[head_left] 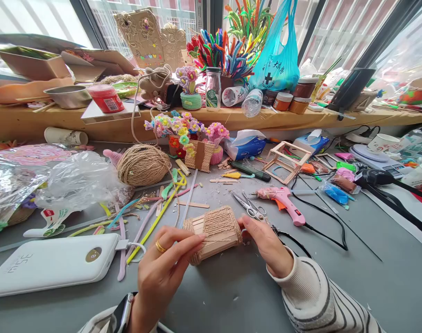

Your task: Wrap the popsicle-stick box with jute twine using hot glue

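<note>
Left hand (164, 270) and right hand (266, 245) are both closed on the twine-wrapped stick box (214, 233). The left fingertips pinch its left end and the right fingertips pinch its right end. The box is held over the worktop (335, 286), lower centre of the frame. Its long axis runs left to right, with the right end tilted slightly toward the top of the frame. The twine-covered face points up; the bare stick face points toward the camera. Scissors (249, 207) lie just beyond the right hand. A pink glue gun (283, 201) lies right of the scissors, nozzle pointing left. A twine ball (143, 164) sits upper left of the box. A white power bank (51, 264) lies at lower left.
</note>
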Tool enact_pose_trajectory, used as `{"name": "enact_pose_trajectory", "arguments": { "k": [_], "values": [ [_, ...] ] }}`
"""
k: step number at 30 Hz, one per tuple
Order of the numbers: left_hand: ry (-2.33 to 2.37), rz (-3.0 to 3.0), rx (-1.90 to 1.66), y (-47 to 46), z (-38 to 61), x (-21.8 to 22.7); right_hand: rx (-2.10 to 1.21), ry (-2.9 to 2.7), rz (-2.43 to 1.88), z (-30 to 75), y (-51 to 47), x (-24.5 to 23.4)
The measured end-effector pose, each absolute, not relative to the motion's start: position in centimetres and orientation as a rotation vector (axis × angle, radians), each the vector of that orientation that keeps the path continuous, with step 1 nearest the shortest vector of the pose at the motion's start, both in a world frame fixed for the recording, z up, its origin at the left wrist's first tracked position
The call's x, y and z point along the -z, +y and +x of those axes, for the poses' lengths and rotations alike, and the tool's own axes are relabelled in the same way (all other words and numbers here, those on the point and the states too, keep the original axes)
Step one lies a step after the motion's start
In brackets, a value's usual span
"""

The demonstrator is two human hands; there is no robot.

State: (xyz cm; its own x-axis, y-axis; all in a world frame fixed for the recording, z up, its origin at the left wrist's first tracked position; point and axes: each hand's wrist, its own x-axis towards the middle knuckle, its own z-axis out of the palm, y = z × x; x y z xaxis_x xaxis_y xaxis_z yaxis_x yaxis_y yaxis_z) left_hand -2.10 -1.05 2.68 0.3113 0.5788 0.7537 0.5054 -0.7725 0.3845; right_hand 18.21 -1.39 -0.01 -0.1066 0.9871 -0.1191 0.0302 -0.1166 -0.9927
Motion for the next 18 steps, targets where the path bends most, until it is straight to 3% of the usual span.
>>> {"name": "enact_pose_trajectory", "arguments": {
  "k": [18],
  "values": [
    [1.024, 2.518, -1.473, -1.1, -1.0, -1.4, -1.450, -1.228, -1.131, 17.9, -1.9, -0.1]
  ]
}}
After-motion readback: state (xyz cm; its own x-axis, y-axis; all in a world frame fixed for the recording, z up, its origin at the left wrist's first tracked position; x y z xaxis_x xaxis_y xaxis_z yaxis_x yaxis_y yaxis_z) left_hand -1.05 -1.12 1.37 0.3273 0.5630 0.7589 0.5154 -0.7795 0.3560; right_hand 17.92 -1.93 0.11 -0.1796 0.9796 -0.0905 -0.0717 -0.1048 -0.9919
